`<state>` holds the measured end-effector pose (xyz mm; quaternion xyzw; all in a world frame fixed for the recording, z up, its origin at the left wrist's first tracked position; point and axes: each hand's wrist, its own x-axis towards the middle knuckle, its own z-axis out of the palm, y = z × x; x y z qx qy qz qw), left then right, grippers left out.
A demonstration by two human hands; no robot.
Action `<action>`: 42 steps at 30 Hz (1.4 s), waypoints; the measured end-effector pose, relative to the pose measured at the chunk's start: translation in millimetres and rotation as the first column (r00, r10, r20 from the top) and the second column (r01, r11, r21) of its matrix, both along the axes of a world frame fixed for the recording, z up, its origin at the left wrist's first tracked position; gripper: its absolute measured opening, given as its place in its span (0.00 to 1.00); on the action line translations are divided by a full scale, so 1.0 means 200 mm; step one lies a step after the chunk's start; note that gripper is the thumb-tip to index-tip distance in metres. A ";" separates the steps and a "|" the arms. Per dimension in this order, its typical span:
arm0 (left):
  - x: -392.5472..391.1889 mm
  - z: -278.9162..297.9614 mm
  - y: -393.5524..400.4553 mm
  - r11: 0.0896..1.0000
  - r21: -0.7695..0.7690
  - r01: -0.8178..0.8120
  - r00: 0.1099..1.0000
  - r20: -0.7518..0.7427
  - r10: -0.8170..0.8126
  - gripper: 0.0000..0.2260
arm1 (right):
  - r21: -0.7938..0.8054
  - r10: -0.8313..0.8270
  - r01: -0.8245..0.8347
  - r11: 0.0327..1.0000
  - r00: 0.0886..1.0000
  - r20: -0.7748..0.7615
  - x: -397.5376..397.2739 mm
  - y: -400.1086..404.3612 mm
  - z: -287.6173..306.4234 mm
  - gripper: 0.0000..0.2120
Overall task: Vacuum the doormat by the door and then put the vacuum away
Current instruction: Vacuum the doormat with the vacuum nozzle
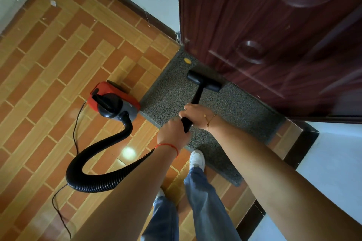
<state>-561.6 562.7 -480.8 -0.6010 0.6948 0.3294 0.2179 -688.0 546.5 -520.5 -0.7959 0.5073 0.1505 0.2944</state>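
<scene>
Both hands, left (172,133) and right (197,114), grip the wand (196,97), which slants toward the door (274,25); its nozzle (203,81) lies crosswise on the mat (235,107).

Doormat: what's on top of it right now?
On the doormat: the nozzle by the door, a yellow spot and a white shoe's toe. The mat under these is hidden.

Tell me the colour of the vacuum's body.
Red with a black top and handle, seen in the head view: the vacuum body sits on the tiled floor beside the doormat.
</scene>
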 end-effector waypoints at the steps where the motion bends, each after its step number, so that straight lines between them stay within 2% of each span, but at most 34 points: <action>1: 0.05 0.01 0.02 1.000 0.003 -0.006 1.000 0.004 0.006 0.06 | 0.004 0.009 -0.010 1.000 1.000 0.004 0.05 0.02 0.00 0.11; 9: 0.51 0.08 0.21 0.999 0.023 -0.030 0.999 0.044 0.029 0.06 | 0.031 0.041 -0.042 0.999 0.999 0.028 0.52 0.19 0.05 0.13; 26: 1.44 0.14 0.66 0.997 0.044 0.059 0.988 0.139 -0.065 0.08 | 0.091 -0.012 0.002 0.996 0.994 0.111 1.46 0.67 0.03 0.13; 33: 1.53 0.13 0.66 0.995 0.023 0.094 0.986 0.133 -0.096 0.09 | 0.073 -0.032 0.023 0.997 0.993 0.112 1.53 0.68 0.04 0.11; 42: 1.35 0.06 0.52 0.988 0.007 0.157 0.984 0.086 -0.157 0.08 | 0.070 -0.076 0.070 0.995 0.994 0.074 1.34 0.55 -0.01 0.13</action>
